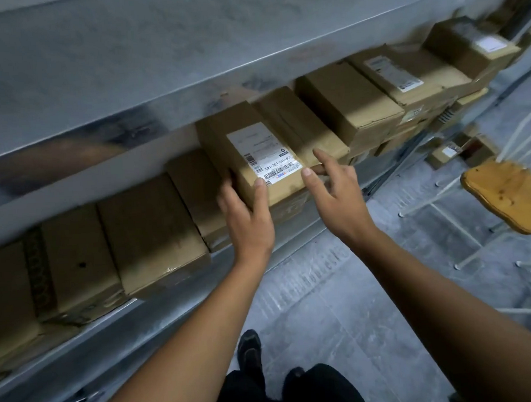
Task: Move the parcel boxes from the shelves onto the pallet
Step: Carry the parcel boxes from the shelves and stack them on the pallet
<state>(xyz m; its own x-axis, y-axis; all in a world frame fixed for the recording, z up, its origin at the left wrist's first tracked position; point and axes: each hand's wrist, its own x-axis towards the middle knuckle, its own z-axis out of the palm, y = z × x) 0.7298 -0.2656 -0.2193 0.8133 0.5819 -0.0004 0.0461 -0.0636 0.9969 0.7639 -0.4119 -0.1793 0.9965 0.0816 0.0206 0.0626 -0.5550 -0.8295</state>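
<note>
A brown parcel box (242, 140) with a white shipping label lies on top of other boxes on the middle shelf (159, 313). My left hand (246, 214) grips its near left corner, thumb on the top face and fingers round the left side. My right hand (335, 193) reaches to the box's near right corner with thumb and index finger stretched out, touching its edge. More parcel boxes fill the shelf to the left (151, 232) and to the right (345, 105). No pallet is in view.
The metal shelf above (156, 67) overhangs the boxes closely. A stool with a wooden seat (506, 195) and white wire legs stands on the grey floor (342, 305) at the right. My feet are close to the rack's base.
</note>
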